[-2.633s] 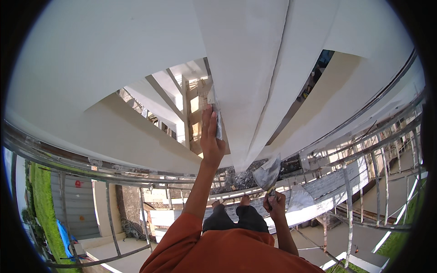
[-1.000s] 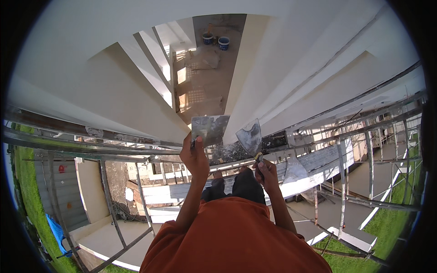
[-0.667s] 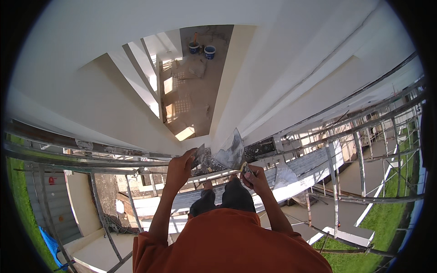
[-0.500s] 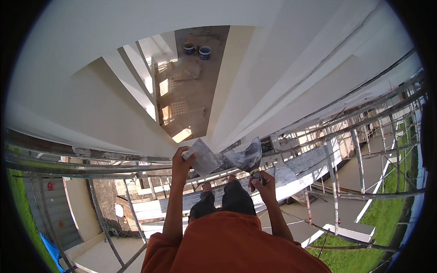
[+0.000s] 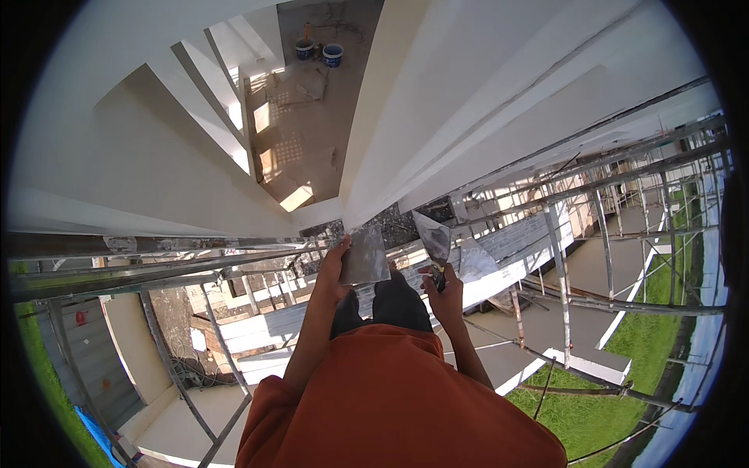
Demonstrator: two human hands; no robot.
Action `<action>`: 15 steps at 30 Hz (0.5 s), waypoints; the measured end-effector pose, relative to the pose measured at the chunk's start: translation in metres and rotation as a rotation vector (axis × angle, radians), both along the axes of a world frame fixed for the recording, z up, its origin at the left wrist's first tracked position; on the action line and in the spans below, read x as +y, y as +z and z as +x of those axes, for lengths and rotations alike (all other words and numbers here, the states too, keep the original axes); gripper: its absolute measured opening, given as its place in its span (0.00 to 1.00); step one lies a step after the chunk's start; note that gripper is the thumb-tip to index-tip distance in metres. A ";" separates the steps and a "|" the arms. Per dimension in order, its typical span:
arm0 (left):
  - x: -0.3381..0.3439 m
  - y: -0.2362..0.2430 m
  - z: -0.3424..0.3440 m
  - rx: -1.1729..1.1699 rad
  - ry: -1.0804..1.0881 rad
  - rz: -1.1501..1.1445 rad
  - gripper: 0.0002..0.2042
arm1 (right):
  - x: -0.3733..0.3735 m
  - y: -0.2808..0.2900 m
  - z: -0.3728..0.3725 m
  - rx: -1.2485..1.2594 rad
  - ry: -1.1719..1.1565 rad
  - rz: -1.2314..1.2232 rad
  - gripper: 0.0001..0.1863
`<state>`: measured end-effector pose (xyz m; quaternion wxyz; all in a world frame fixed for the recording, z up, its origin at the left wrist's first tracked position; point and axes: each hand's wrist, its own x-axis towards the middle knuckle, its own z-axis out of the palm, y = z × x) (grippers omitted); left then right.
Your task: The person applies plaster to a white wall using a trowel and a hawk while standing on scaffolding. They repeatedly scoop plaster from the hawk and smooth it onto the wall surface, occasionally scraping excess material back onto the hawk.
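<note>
The left hand [image 5: 334,269] is clamped on the left edge of a rectangular metal putty blade [image 5: 365,259], which extends to its right; the right hand [image 5: 444,290] closes around a flared putty knife [image 5: 433,238], its blade pointing far. Fingers cover most of the knife's handle, and the left fingertips are hidden. Far off stand two buckets [image 5: 332,56], contents hard to make out.

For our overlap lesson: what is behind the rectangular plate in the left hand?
Around the plate, a speckled surface and dark trousers show farther back; what it covers cannot be seen.
</note>
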<state>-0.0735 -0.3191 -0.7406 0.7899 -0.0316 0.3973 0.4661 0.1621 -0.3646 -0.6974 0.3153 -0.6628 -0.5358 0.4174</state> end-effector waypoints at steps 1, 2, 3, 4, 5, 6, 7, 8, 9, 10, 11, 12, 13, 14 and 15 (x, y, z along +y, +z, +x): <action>-0.003 0.002 -0.001 0.016 -0.015 -0.003 0.19 | -0.003 -0.008 0.005 -0.190 0.084 0.000 0.09; -0.006 0.001 0.000 0.071 -0.024 0.006 0.19 | -0.002 -0.008 0.001 -0.220 0.101 0.083 0.09; -0.007 0.009 0.001 0.053 -0.028 0.008 0.20 | -0.001 -0.006 -0.005 -0.247 0.115 0.167 0.10; -0.008 0.019 0.001 0.036 -0.032 0.010 0.20 | 0.000 -0.005 -0.011 -0.273 0.129 0.251 0.11; -0.009 0.026 0.003 0.020 -0.039 0.013 0.20 | 0.002 -0.004 -0.016 -0.346 0.180 0.310 0.12; -0.011 0.026 0.006 -0.051 0.010 0.003 0.21 | 0.007 -0.003 -0.021 -0.418 0.232 0.370 0.13; -0.013 0.027 0.005 -0.045 0.048 0.016 0.21 | 0.011 -0.003 -0.026 -0.489 0.283 0.431 0.13; -0.015 0.030 0.005 -0.041 0.082 0.026 0.21 | 0.015 -0.008 -0.024 -0.580 0.369 0.453 0.16; -0.015 0.031 0.004 -0.040 0.108 0.046 0.21 | 0.020 -0.014 -0.024 -0.599 0.394 0.484 0.16; -0.020 0.018 0.002 0.021 0.177 0.032 0.21 | 0.024 -0.021 -0.023 -0.618 0.418 0.514 0.17; -0.023 0.018 0.001 0.091 0.204 0.043 0.21 | 0.031 -0.029 -0.022 -0.637 0.436 0.550 0.18; -0.024 0.019 0.000 0.159 0.225 0.061 0.20 | 0.039 -0.037 -0.019 -0.663 0.468 0.544 0.18; -0.026 0.020 -0.002 0.227 0.245 0.079 0.20 | 0.046 -0.048 -0.014 -0.686 0.470 0.555 0.17; -0.029 0.017 -0.007 0.228 0.208 0.097 0.20 | 0.053 -0.061 -0.008 -0.709 0.469 0.566 0.17; -0.030 0.020 -0.009 0.180 0.244 0.112 0.20 | 0.063 -0.067 -0.002 -0.734 0.468 0.578 0.16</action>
